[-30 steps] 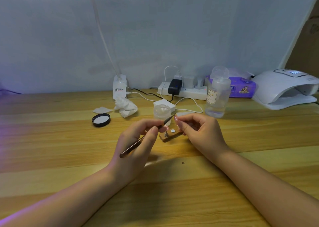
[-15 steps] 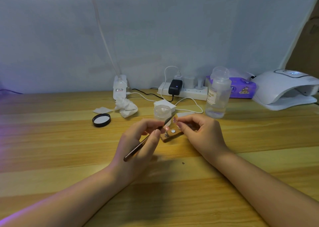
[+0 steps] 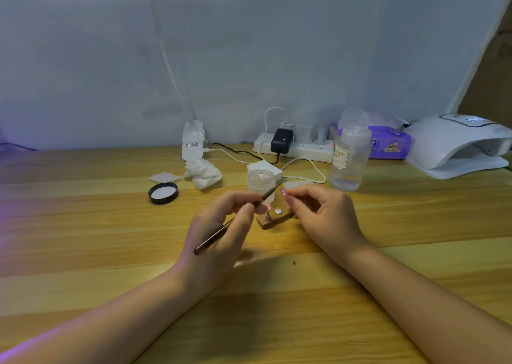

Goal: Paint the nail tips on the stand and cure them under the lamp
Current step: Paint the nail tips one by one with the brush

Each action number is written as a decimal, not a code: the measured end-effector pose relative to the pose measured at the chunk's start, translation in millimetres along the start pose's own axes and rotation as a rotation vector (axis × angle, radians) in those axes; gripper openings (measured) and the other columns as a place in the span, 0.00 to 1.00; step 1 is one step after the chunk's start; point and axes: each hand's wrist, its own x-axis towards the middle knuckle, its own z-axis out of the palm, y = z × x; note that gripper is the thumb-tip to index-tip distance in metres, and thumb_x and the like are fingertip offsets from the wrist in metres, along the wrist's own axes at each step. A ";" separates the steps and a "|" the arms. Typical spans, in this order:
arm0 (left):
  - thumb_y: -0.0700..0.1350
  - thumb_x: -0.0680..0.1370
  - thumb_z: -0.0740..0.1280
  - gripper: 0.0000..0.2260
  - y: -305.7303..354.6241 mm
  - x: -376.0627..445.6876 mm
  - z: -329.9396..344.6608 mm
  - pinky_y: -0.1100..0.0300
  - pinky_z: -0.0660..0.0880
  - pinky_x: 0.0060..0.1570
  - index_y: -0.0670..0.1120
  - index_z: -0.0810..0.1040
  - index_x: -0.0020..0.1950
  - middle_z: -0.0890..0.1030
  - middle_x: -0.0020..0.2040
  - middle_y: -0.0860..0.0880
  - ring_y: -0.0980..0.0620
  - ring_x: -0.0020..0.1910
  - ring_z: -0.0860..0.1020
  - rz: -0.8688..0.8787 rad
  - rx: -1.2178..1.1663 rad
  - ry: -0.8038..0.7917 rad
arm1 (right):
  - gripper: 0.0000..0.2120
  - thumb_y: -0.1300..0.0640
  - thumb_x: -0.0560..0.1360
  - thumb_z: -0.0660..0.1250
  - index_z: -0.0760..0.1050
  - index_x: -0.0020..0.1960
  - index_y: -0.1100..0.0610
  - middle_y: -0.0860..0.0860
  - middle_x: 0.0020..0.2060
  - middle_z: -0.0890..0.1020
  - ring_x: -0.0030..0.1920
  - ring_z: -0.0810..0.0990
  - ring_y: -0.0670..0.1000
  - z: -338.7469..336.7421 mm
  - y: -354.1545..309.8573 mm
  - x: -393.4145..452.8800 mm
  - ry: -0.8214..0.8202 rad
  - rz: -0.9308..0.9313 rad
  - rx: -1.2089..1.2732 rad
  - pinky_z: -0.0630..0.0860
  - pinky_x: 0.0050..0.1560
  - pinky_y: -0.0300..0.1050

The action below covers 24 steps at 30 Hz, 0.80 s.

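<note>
Centrally on the wooden table [image 3: 83, 225], a small wooden stand [image 3: 273, 219] is seen, with a pink nail tip [image 3: 267, 206] mounted on a peg at its left end and a round silver disc [image 3: 278, 211] just right of that peg. A second pink nail tip [image 3: 283, 191] is pinched between the thumb and forefinger of the right hand [image 3: 324, 217], just above the stand's right end. A thin dark brush [image 3: 235, 221] is gripped by the curled fingers of the left hand [image 3: 221, 233], just left of the stand, its bristle end pointed up and right toward the held tip; whether they touch cannot be told. Directly behind the stand a small clear jar [image 3: 261, 180] is placed, with a white box [image 3: 264, 167] behind it. To the stand's far left a black jar lid [image 3: 163, 193] is laid open side up, with a crumpled tissue [image 3: 203, 171] beyond it. Behind and right of the stand a clear pump bottle [image 3: 350, 153] is stood upright. Farther back, a white power strip [image 3: 293, 147] and a purple wipes pack [image 3: 388, 145] are set by the wall. Well to the stand's right, a white curing lamp [image 3: 457, 145] is placed.
</note>
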 end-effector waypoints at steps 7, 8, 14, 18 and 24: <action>0.49 0.77 0.62 0.11 0.5 -0.4 -1.7 0.62 0.76 0.51 0.49 0.82 0.52 0.85 0.46 0.48 0.50 0.50 0.83 0.012 -0.152 -0.033 | 0.10 0.64 0.74 0.69 0.81 0.51 0.52 0.45 0.37 0.83 0.38 0.82 0.43 -0.5 2.3 -0.2 -0.032 0.023 0.037 0.79 0.41 0.35; 0.48 0.77 0.62 0.11 0.9 -0.8 -1.9 0.62 0.76 0.51 0.48 0.82 0.51 0.85 0.45 0.47 0.49 0.49 0.83 0.024 -0.164 -0.034 | 0.10 0.65 0.74 0.69 0.81 0.51 0.52 0.46 0.37 0.83 0.39 0.82 0.43 -0.8 2.4 -0.3 -0.031 0.027 0.047 0.79 0.42 0.36; 0.50 0.77 0.61 0.11 -1.1 0.9 -3.1 0.62 0.76 0.50 0.50 0.81 0.52 0.86 0.46 0.49 0.50 0.50 0.83 0.013 -0.136 0.012 | 0.08 0.62 0.74 0.70 0.81 0.49 0.51 0.46 0.37 0.83 0.38 0.82 0.45 -1.1 1.3 -0.9 -0.063 -0.004 0.024 0.80 0.41 0.41; 0.51 0.76 0.62 0.10 -1.0 3.0 -4.1 0.62 0.77 0.50 0.53 0.81 0.52 0.85 0.46 0.51 0.52 0.50 0.83 0.001 -0.086 0.066 | 0.07 0.61 0.73 0.70 0.81 0.48 0.51 0.47 0.37 0.83 0.38 0.81 0.44 -0.9 -0.4 -0.8 -0.061 -0.015 0.035 0.79 0.40 0.39; 0.40 0.76 0.68 0.10 4.4 31.8 -16.8 0.74 0.74 0.38 0.55 0.82 0.44 0.84 0.37 0.56 0.62 0.38 0.82 -0.033 0.003 0.198 | 0.07 0.63 0.73 0.71 0.82 0.47 0.53 0.42 0.36 0.82 0.38 0.80 0.39 0.2 -1.7 -0.3 -0.034 -0.012 0.026 0.74 0.38 0.28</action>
